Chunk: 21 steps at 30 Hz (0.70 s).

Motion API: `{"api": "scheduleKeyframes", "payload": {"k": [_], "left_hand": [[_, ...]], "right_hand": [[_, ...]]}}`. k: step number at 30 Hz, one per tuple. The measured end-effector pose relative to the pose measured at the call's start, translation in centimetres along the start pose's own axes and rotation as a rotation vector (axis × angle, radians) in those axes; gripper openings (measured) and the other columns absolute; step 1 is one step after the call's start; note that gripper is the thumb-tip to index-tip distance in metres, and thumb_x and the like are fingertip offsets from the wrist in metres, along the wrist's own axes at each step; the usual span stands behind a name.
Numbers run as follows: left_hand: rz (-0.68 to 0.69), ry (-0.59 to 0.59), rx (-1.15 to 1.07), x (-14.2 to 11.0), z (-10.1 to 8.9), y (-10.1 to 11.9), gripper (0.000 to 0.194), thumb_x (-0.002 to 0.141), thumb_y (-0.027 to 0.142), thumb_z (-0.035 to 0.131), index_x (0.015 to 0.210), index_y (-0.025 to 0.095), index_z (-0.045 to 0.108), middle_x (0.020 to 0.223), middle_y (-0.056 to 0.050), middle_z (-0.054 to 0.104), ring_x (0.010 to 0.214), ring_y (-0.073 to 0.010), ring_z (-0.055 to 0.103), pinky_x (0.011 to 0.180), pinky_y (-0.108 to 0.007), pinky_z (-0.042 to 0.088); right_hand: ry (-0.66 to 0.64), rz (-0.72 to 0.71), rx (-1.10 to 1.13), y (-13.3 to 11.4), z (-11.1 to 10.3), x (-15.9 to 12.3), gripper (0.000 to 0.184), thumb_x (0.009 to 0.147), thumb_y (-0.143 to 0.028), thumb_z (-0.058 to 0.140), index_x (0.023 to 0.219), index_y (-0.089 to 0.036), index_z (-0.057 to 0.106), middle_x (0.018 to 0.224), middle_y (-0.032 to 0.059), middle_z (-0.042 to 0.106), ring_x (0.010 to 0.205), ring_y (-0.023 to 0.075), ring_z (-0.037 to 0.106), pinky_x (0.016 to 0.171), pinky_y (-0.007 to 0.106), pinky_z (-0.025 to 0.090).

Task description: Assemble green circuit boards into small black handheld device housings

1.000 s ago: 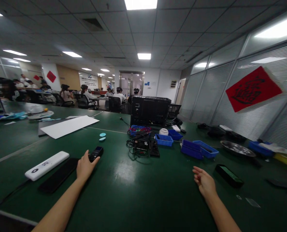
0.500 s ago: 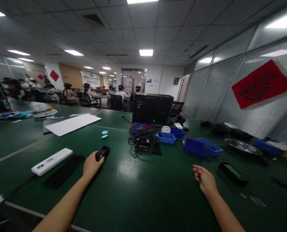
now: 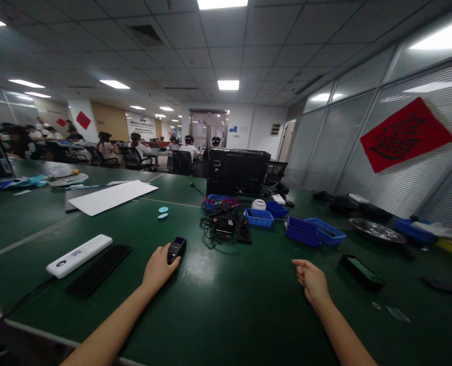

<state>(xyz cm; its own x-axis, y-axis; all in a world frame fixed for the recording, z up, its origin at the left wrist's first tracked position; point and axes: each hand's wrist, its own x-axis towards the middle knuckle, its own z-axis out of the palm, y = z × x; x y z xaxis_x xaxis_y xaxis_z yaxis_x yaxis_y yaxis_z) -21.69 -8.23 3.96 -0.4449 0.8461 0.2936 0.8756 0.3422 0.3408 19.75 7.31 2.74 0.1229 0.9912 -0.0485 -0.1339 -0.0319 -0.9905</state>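
Left of centre, my left hand [image 3: 158, 268] is closed around a small black handheld device with a little screen [image 3: 177, 249], held low at the green table. My right hand [image 3: 313, 280] hovers over the table at the right with no object visible in it. Its index finger points left, apart from the other fingers, which curl loosely. To the right of that hand lies a black box-shaped device with a greenish face [image 3: 362, 272]. A black flat slab [image 3: 99, 270] and a white power bank-like bar [image 3: 79, 255] lie left of my left hand.
Ahead are tangled black cables [image 3: 220, 223], a baseball [image 3: 258, 204], blue trays [image 3: 259, 217] and a black monitor-like case [image 3: 238, 172]. A metal dish [image 3: 377, 231] stands at the right. A white board [image 3: 114, 197] and two light-blue pieces [image 3: 163, 209] lie left. People sit at far desks.
My left hand has moved right and slightly nearer with the black handheld device. My right hand has shifted a little left, its index finger now straighter. The view has turned slightly right.
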Motion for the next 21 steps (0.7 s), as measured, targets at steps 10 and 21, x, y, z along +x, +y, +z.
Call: {"api": "scheduleKeyframes", "payload": {"k": [10, 21], "left_hand": [[0.118, -0.054, 0.02, -1.2, 2.0, 4.0, 0.057, 0.079, 0.048, 0.038, 0.124, 0.014, 0.037, 0.109, -0.01, 0.054, 0.094, -0.0208, 0.054, 0.079, -0.028, 0.038], [0.25, -0.227, -0.038, -2.5, 5.2, 13.9, 0.068, 0.077, 0.048, 0.042, 0.131, 0.011, 0.027, 0.119, -0.014, 0.05, 0.099, -0.025, 0.054, 0.08, -0.03, 0.04]], "right_hand": [[-0.054, 0.019, -0.106, 1.0, 1.1, -0.1, 0.025, 0.051, -0.018, 0.045, 0.071, -0.013, 0.06, 0.041, -0.0077, 0.038, 0.034, 0.0043, 0.026, 0.037, 0.019, 0.014], [-0.104, -0.021, -0.139, 1.1, 1.8, -0.6, 0.024, 0.051, -0.019, 0.042, 0.068, -0.014, 0.058, 0.042, -0.0074, 0.038, 0.033, 0.0043, 0.025, 0.036, 0.019, 0.014]]}}
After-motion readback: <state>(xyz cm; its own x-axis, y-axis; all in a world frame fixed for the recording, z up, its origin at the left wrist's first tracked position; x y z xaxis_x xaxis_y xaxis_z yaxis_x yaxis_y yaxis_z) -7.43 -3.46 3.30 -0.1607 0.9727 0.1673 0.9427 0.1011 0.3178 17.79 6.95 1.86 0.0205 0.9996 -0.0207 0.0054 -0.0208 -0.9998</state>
